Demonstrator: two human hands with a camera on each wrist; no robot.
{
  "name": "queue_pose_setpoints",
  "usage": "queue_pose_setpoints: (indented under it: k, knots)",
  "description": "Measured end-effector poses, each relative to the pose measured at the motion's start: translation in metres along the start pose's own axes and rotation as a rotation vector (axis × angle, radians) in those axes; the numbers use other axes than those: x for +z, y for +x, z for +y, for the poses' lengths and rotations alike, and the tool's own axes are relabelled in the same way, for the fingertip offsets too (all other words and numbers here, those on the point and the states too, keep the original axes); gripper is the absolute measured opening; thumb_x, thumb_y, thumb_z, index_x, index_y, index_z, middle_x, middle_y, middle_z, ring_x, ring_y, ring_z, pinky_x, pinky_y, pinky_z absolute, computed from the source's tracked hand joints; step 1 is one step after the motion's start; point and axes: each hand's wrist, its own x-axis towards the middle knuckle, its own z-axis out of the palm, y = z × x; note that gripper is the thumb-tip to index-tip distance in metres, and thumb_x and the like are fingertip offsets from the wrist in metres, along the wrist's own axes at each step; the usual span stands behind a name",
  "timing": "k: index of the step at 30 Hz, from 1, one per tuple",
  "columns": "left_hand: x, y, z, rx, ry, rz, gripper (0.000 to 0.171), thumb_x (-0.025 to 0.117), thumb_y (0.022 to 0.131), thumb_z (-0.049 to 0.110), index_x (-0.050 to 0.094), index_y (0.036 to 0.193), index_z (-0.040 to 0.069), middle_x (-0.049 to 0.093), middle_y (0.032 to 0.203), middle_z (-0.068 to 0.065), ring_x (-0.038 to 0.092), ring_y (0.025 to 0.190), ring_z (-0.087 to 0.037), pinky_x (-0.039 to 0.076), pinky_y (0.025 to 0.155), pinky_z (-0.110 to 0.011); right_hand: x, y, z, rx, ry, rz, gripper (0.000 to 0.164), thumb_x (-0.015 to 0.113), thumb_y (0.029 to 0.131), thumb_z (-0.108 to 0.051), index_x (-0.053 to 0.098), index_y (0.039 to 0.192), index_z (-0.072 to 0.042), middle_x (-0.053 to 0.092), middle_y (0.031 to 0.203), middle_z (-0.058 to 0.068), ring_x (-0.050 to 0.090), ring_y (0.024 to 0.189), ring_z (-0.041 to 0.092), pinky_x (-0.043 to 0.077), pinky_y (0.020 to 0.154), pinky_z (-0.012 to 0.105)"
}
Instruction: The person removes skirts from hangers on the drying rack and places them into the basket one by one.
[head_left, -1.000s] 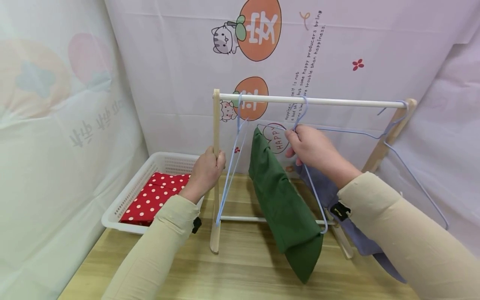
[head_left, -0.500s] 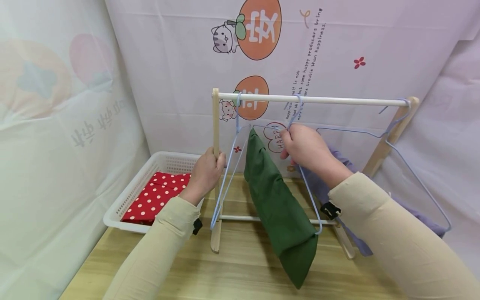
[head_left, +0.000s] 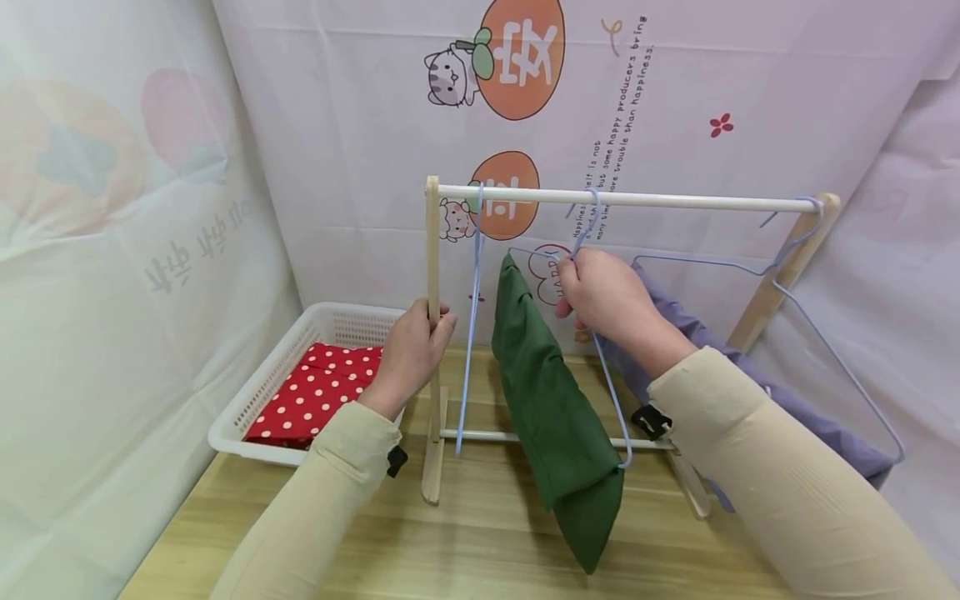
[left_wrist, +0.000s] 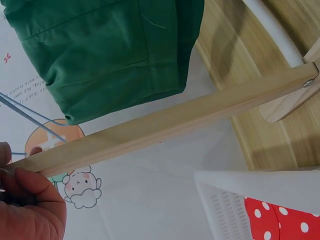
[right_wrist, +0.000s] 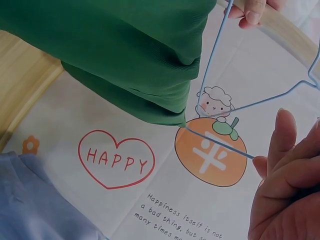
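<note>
My left hand grips the left wooden post of a small clothes rack, thumb and fingers wrapped round it. Near its neck, a blue wire hanger is held in the fingers of my right hand. Its hook lies over the white top rail. A folded dark green garment is draped on this hanger and slants down toward the front; the right wrist view shows its folds close up. Between the post and the green garment hangs a bare blue hanger.
At the right end, another blue hanger carries a purple garment, partly behind my right arm. A white basket with a red polka-dot cloth stands left of the rack. A low white bar joins the rack's feet.
My right hand and the green garment's hanger have shifted slightly left, the hook sliding along the rail. The bare hanger has swung nearly edge-on. My left hand stays on the post.
</note>
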Motion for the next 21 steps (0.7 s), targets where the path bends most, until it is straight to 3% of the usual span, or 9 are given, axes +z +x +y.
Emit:
queue_pose_setpoints:
  k: [4, 11, 16, 21]
  knots:
    - [0.0, -0.006, 0.0, 0.005, -0.017, 0.006, 0.031, 0.061, 0.106, 0.026, 0.06, 0.117, -0.004, 0.062, 0.088, -0.013, 0.057, 0.073, -0.025, 0.052, 0.064, -0.037, 0.001, 0.0, 0.0, 0.0, -0.006, -0.003, 0.048, 0.029, 0.113, -0.034, 0.062, 0.095, -0.006, 0.077, 0.078, 0.003, 0.065, 0.058, 0.016, 0.048, 0.068, 0.037]
    - [0.002, -0.018, -0.002, -0.017, -0.049, 0.049, 0.045, 0.065, 0.103, 0.023, 0.054, 0.133, -0.009, 0.061, 0.119, -0.021, 0.065, 0.086, -0.028, 0.061, 0.073, -0.04, 0.001, 0.0, 0.0, 0.001, -0.008, 0.002, 0.049, 0.029, 0.113, -0.035, 0.063, 0.095, -0.006, 0.076, 0.078, 0.003, 0.065, 0.058, 0.017, 0.047, 0.066, 0.037]
    - [0.005, -0.03, -0.002, -0.037, -0.067, 0.137, 0.047, 0.066, 0.101, 0.021, 0.053, 0.136, -0.007, 0.057, 0.131, -0.023, 0.064, 0.084, -0.029, 0.058, 0.076, -0.04, 0.001, 0.001, -0.001, -0.001, -0.006, -0.003, 0.048, 0.028, 0.113, -0.034, 0.063, 0.096, -0.005, 0.077, 0.079, 0.003, 0.065, 0.058, 0.017, 0.047, 0.068, 0.038]
    - [0.01, -0.044, -0.003, 0.003, -0.088, 0.267, 0.038, 0.068, 0.097, 0.015, 0.054, 0.127, -0.005, 0.056, 0.12, -0.022, 0.06, 0.084, -0.03, 0.053, 0.076, -0.039, 0.001, 0.0, -0.001, -0.004, -0.005, -0.001, 0.048, 0.028, 0.113, -0.034, 0.063, 0.096, -0.005, 0.077, 0.08, 0.003, 0.065, 0.058, 0.017, 0.048, 0.07, 0.039]
